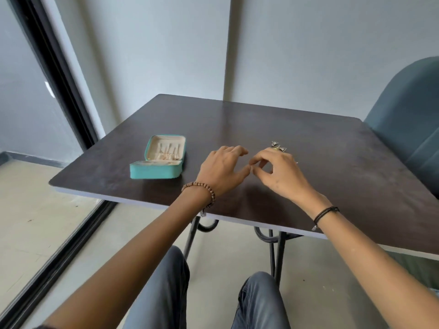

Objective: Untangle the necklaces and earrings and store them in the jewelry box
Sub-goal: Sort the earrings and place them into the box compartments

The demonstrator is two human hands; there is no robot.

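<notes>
Jewelry box [158,157]: open on tabletop [237,129], left of hands, some pieces inside.
Earrings [278,146]: just beyond right hand [280,174].
Left hand [223,170], right hand: fingers pinched narrow, tips meeting; thing held too small to tell.
Risk: fine piece slipping, snagging, dropping off near edge.

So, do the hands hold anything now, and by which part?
Cannot be told: left hand and right hand pinch fingertips together, but nothing shows between them.
</notes>
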